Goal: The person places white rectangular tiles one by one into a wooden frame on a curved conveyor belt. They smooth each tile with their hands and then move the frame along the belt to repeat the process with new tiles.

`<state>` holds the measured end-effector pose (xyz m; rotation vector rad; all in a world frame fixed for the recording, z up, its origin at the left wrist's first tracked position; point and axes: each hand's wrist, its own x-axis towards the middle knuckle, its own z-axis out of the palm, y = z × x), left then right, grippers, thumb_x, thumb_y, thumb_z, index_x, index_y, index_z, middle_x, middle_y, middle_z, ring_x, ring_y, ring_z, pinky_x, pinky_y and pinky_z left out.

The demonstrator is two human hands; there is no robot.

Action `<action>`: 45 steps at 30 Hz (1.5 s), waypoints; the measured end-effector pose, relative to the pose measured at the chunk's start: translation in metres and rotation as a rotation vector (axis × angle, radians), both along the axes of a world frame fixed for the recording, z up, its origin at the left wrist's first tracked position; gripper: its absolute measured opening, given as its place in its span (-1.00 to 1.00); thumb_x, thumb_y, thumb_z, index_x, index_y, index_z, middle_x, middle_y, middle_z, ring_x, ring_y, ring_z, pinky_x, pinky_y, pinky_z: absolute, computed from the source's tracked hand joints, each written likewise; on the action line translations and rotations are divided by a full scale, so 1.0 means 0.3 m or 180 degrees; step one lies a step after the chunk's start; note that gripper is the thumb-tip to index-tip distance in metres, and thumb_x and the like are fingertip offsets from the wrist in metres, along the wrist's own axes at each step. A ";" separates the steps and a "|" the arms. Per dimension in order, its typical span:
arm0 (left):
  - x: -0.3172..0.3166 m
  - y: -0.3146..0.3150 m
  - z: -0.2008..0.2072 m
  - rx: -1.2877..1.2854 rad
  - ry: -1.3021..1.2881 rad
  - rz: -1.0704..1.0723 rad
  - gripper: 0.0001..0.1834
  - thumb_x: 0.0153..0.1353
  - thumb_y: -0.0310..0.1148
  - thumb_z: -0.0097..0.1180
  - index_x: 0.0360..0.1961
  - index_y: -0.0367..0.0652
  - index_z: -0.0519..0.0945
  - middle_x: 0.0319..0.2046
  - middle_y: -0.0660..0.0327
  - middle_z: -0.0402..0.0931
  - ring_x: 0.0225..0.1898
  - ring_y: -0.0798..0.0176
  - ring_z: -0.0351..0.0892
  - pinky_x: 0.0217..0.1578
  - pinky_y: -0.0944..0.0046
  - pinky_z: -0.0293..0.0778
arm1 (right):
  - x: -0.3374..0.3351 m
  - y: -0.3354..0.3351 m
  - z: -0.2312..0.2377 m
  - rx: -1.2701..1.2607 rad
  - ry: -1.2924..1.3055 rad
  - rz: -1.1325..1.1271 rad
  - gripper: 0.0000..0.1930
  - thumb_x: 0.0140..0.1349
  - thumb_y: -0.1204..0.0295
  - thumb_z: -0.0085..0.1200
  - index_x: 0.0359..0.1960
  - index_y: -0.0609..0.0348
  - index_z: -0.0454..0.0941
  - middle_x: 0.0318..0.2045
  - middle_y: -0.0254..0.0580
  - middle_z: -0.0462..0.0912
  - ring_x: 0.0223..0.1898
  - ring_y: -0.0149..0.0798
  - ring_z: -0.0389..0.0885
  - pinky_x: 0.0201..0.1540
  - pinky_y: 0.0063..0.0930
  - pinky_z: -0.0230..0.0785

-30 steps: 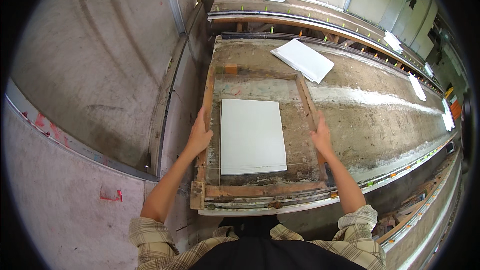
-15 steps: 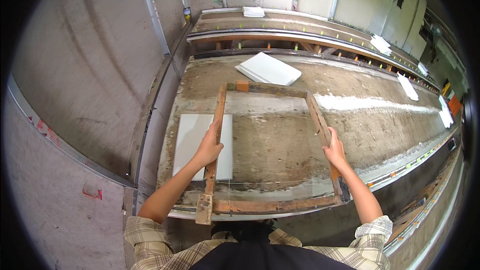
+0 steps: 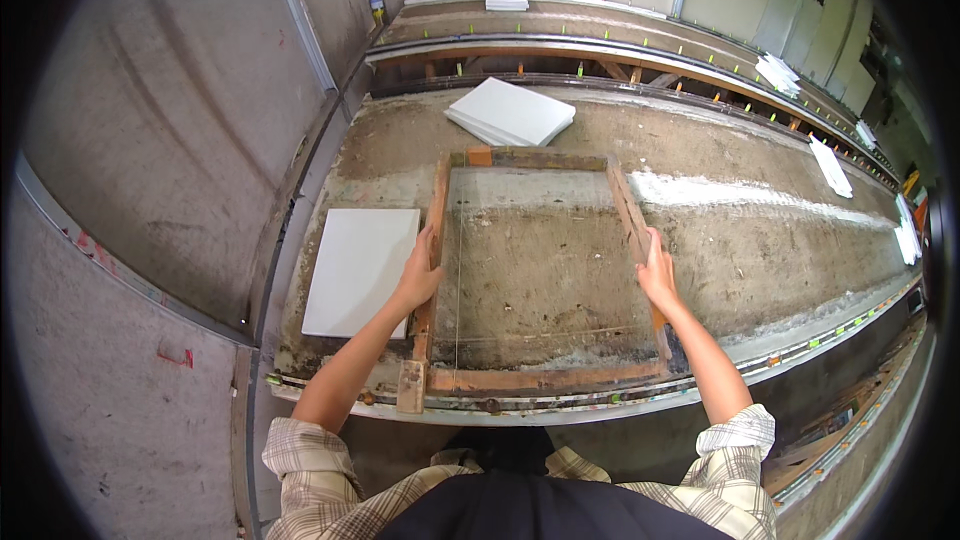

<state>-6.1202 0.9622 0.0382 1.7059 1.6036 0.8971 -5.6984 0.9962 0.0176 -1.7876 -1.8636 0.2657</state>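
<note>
In both hands I hold a worn wooden screen frame (image 3: 545, 380) with a see-through middle, the stained tabletop visible through it. My left hand (image 3: 420, 273) is wrapped round its left side bar. On the opposite bar my right hand (image 3: 656, 270) has a closed grip. A small wooden block (image 3: 411, 386) sticks out at the near left corner, and an orange patch (image 3: 480, 156) marks the far bar. Just left of the frame lies a flat white sheet or thin stack (image 3: 360, 270), partly behind my left forearm. Whether the frame rests fully on the table cannot be told.
A fanned stack of white sheets (image 3: 512, 112) lies beyond the frame. The long stained table (image 3: 760, 260) runs right, with small coloured stops along its near rail. A second table (image 3: 640, 25) behind carries more white stacks (image 3: 507, 1). A grey wall (image 3: 150, 190) stands at left.
The frame has shifted right relative to the white sheet and come nearer the tabletop. Before, its left side overlapped that sheet; now the sheet shows beside it. Both hands keep their grip.
</note>
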 end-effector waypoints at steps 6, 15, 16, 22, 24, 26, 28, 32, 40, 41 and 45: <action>0.021 0.025 -0.090 0.0481 0.0125 -0.0009 -0.16 -0.05 -0.62 -0.03 0.30 -0.02 -0.03 0.07 -0.18 0.28 0.09 -0.08 0.34 0.05 0.14 0.25 | 0.012 0.041 0.012 -0.0115 0.0268 -0.0201 -0.26 -0.04 0.74 0.05 0.20 -0.01 0.06 -0.19 0.29 0.53 -0.12 0.18 0.54 -0.14 -0.08 0.38; 0.042 0.024 -0.058 0.0143 -0.0214 -0.0013 -0.20 -0.07 -0.66 -0.07 0.27 -0.12 0.00 0.10 -0.10 0.18 0.11 -0.07 0.21 0.11 0.14 0.17 | 0.011 -0.001 -0.016 0.0203 0.0390 -0.0152 -0.32 0.02 0.74 0.02 0.19 0.01 0.08 -0.32 0.31 0.56 -0.29 0.18 0.59 -0.29 -0.09 0.39; 0.042 0.026 -0.086 0.0260 -0.0057 0.0027 -0.20 -0.06 -0.64 -0.06 0.27 -0.08 0.01 -0.02 -0.07 0.28 -0.03 0.01 0.31 0.00 0.19 0.25 | 0.011 0.000 -0.010 0.0055 0.0410 -0.0223 -0.34 0.02 0.74 0.01 0.17 0.00 0.09 -0.36 0.31 0.56 -0.33 0.22 0.58 -0.33 -0.07 0.37; 0.087 0.018 -0.163 0.0679 -0.0100 -0.0063 -0.24 -0.05 -0.66 -0.09 0.25 -0.12 0.04 0.16 -0.09 0.17 0.21 -0.07 0.17 0.18 0.12 0.13 | 0.021 -0.002 -0.023 -0.0048 0.0219 -0.0344 -0.36 0.02 0.74 0.01 0.15 0.01 0.10 -0.38 0.28 0.56 -0.34 0.25 0.56 -0.38 -0.06 0.34; 0.107 0.017 -0.148 0.0563 -0.0247 -0.0091 -0.24 -0.06 -0.68 -0.10 0.25 -0.18 0.05 0.21 -0.08 0.10 0.27 -0.09 0.08 0.24 0.10 0.05 | 0.035 0.000 -0.032 -0.0035 0.0261 -0.0342 -0.37 0.03 0.73 0.01 0.14 0.02 0.10 -0.35 0.27 0.56 -0.34 0.26 0.56 -0.38 -0.05 0.34; 0.132 0.014 -0.131 0.0468 -0.0360 -0.0094 -0.25 -0.08 -0.71 -0.11 0.23 -0.25 0.06 0.20 -0.08 0.09 0.28 -0.08 0.03 0.27 0.10 0.00 | 0.050 0.004 -0.045 -0.0008 0.0256 -0.0316 -0.39 0.04 0.73 0.01 0.14 0.03 0.11 -0.30 0.27 0.55 -0.31 0.26 0.55 -0.36 -0.03 0.34; 0.159 0.009 -0.130 0.0489 -0.0343 -0.0126 -0.25 -0.07 -0.72 -0.11 0.23 -0.23 0.06 0.21 -0.08 0.07 0.28 -0.08 0.03 0.27 0.10 0.01 | 0.074 0.010 -0.049 0.0058 0.0157 -0.0289 -0.40 0.06 0.72 0.00 0.14 0.05 0.11 -0.24 0.29 0.53 -0.26 0.27 0.54 -0.32 -0.01 0.35; 0.194 0.001 -0.141 0.0598 -0.0260 -0.0211 -0.27 -0.05 -0.72 -0.11 0.23 -0.21 0.06 0.21 -0.08 0.05 0.28 -0.09 0.02 0.27 0.09 0.02 | 0.110 0.000 -0.068 0.0525 -0.0226 -0.0126 -0.43 0.07 0.70 0.01 0.13 0.12 0.13 -0.13 0.32 0.47 -0.12 0.27 0.47 -0.16 -0.02 0.35; 0.195 0.005 -0.160 0.0613 -0.0387 -0.0096 -0.31 -0.02 -0.73 -0.13 0.22 -0.23 0.09 0.20 -0.06 0.07 0.28 -0.07 0.04 0.27 0.10 0.03 | 0.093 -0.016 -0.067 0.0091 -0.0931 -0.0302 -0.49 0.15 0.60 -0.03 0.15 0.19 0.13 -0.02 0.22 0.33 -0.01 0.20 0.38 0.00 -0.08 0.27; 0.193 0.011 -0.171 0.0659 -0.0362 -0.0073 -0.32 -0.02 -0.73 -0.13 0.21 -0.24 0.10 0.19 -0.06 0.08 0.27 -0.07 0.05 0.27 0.10 0.04 | 0.092 -0.010 -0.060 0.0024 -0.1023 -0.0326 -0.49 0.15 0.60 -0.03 0.15 0.20 0.12 -0.02 0.22 0.32 -0.01 0.20 0.38 0.00 -0.08 0.27; 0.231 -0.013 -0.158 0.0601 -0.0215 -0.0165 -0.37 -0.03 -0.74 -0.12 0.15 -0.23 0.18 0.12 -0.05 0.15 0.22 -0.08 0.13 0.22 0.10 0.12 | 0.169 -0.032 -0.093 0.0126 -0.0685 -0.0232 -0.45 0.15 0.59 -0.02 0.18 -0.03 0.11 -0.09 0.20 0.33 -0.06 0.20 0.39 -0.08 -0.06 0.30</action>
